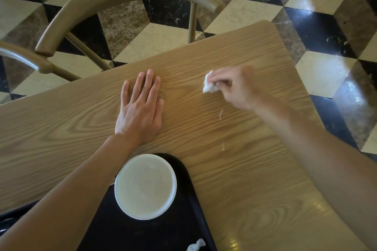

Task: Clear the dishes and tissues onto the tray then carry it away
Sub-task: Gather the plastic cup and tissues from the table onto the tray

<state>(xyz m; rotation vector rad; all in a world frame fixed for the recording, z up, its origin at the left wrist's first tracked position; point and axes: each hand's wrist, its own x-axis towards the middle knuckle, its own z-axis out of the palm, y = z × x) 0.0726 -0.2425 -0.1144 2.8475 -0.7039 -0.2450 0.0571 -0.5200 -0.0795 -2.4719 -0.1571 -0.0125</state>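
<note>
Wooden table (234,169): crumpled white tissue (209,85)

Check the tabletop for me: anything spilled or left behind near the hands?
Yes. Two small pale smears or scraps lie on the wooden table, nearer than the right hand, which pinches a crumpled tissue. The left hand lies flat. Nothing else looks odd.

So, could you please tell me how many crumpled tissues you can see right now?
2. One tissue is pinched in the right hand over the table; another tissue lies on the dark tray at the bottom edge. More may lie out of view.
</note>
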